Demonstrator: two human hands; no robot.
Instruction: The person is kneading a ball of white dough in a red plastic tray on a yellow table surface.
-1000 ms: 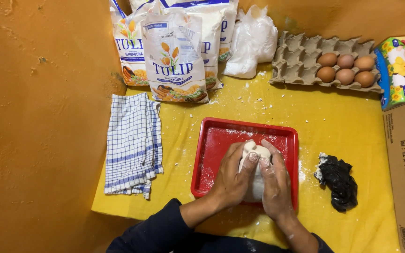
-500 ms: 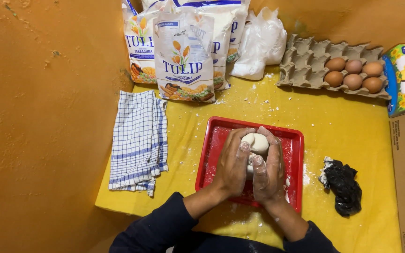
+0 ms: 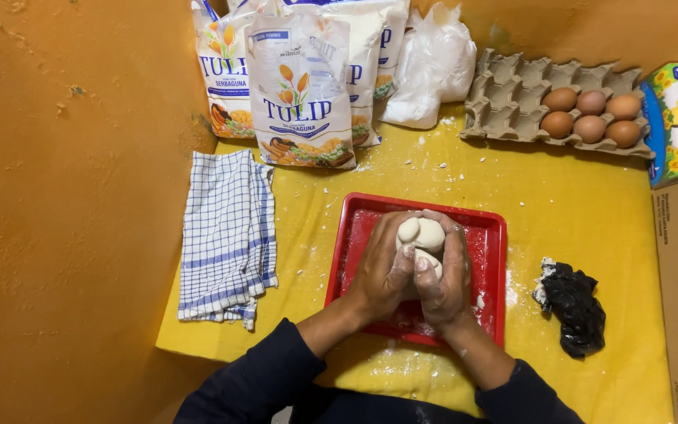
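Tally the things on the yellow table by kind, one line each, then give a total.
Brown eggs in the grey cardboard tray: 6
Grey cardboard egg tray: 1
Printed flour bags: 3 that can be told apart
Clear plastic bag of white powder: 1
Red square plastic tray: 1
White dough lump: 1
Blue-checked cloth: 1
Crumpled black plastic: 1
Total: 15
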